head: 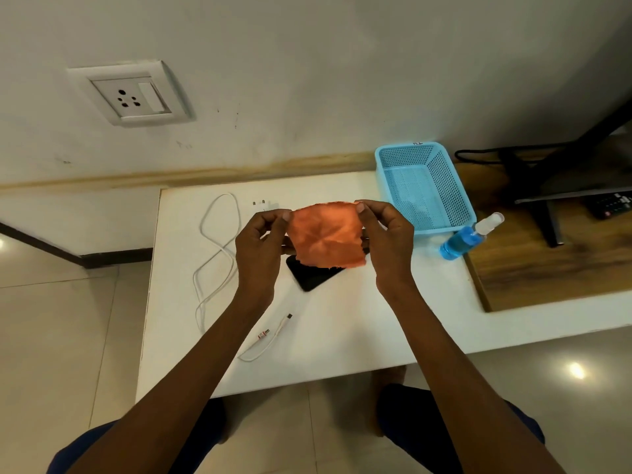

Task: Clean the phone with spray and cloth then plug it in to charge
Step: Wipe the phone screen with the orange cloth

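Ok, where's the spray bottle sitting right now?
In the head view the spray bottle stands on the white table's right side, just in front of the blue basket and right of the right hand.

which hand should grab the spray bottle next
Right. The spray bottle stands at the table's right edge, just beyond the right hand. The left hand would have to cross over. Both pinch the orange cloth now.
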